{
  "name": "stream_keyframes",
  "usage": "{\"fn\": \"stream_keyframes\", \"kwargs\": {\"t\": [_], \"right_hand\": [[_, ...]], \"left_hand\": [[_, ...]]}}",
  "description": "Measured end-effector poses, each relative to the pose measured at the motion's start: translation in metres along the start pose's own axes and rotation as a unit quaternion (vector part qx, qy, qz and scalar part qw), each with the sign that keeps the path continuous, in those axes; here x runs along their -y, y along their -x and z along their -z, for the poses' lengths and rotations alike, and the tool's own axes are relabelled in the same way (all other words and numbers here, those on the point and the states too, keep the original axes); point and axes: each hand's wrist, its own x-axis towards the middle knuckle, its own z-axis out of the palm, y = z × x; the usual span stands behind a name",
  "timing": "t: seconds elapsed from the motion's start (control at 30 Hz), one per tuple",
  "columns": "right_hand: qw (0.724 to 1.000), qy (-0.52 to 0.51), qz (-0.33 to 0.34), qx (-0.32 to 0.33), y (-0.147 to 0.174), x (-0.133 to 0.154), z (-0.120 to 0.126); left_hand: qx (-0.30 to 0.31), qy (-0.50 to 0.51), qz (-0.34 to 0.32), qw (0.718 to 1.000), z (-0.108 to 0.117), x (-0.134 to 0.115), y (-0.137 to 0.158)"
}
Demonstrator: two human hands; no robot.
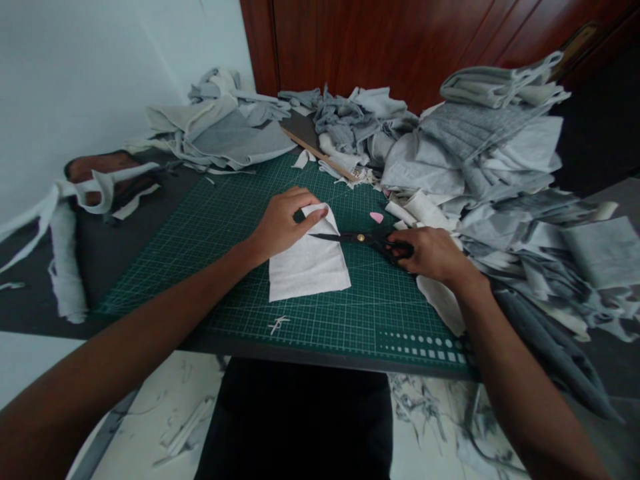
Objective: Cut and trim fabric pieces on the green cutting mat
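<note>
A piece of white fabric (310, 273) lies on the green cutting mat (230, 207). My left hand (287, 217) pinches its upper part, with a fold lifted between thumb and fingers. In my right hand (430, 252) is a pair of black scissors (361, 238), fingers wrapped through the handles. The blades point left and reach the fabric just below the lifted fold. Part of the fabric's left side is hidden under my left hand. A pink piece of tailor's chalk (377, 217) rests on the mat above the scissors.
Grey and white fabric piles (425, 153) crowd the table's back and right side. Another cloth heap (225, 130) sits at the back left. A wooden stick (320, 155) lies between them. Small white scraps (278, 324) lie near the mat's front edge. A fabric roll (67, 260) stands out at left.
</note>
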Motion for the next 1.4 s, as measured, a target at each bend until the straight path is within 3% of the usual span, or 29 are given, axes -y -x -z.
{"fn": "stream_keyframes", "kwargs": {"t": [0.2,1.4], "right_hand": [[1.0,-0.004,0.004,0.015,-0.002,0.001,0.0],[0.999,0.026,-0.014,0.014,-0.005,0.01,0.004]], "left_hand": [[-0.004,0.022,-0.018,1.0,0.0,-0.001,-0.001],[0.008,0.025,0.023,0.999,0.0,-0.004,-0.002]]}}
